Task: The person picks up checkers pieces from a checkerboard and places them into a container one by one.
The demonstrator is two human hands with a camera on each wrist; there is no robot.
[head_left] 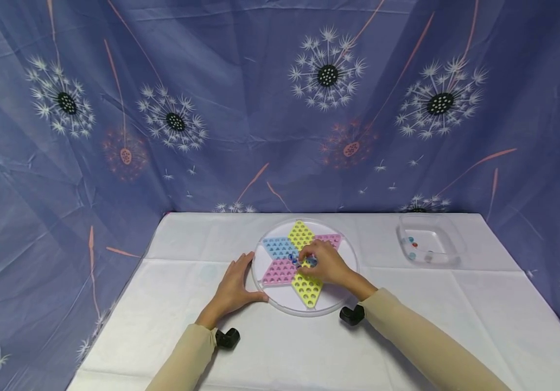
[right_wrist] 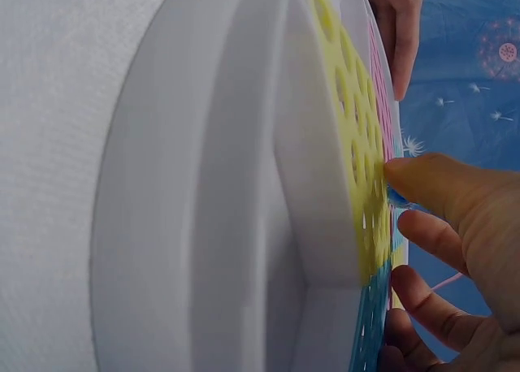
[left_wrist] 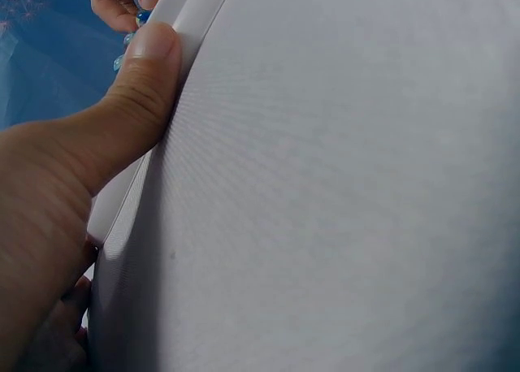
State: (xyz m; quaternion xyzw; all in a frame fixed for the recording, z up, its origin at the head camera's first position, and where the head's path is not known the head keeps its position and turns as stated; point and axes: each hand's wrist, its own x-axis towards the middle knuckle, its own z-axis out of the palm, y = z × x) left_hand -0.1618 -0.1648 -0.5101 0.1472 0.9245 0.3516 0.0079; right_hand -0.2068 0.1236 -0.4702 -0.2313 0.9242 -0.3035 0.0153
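A round white Chinese checkers board point(head_left: 272, 296) with a star of yellow, pink and blue hole fields lies on the table. My left hand point(head_left: 235, 285) rests spread at its left rim, the straight thumb point(left_wrist: 146, 88) touching the edge. Over the star's centre, my right hand point(head_left: 328, 263) reaches down with thumb and index finger close together. Between these two fingertips a blue marble point(right_wrist: 396, 197) shows in the right wrist view, partly hidden by the thumb. Several blue marbles point(head_left: 292, 257) sit in holes near the centre, just left of the right fingertips.
A clear plastic container point(head_left: 443, 239) with several loose marbles stands at the back right of the table. White cloth point(head_left: 177, 304) covers the table, and a blue curtain point(head_left: 241, 108) with dandelion prints hangs behind and along the sides.
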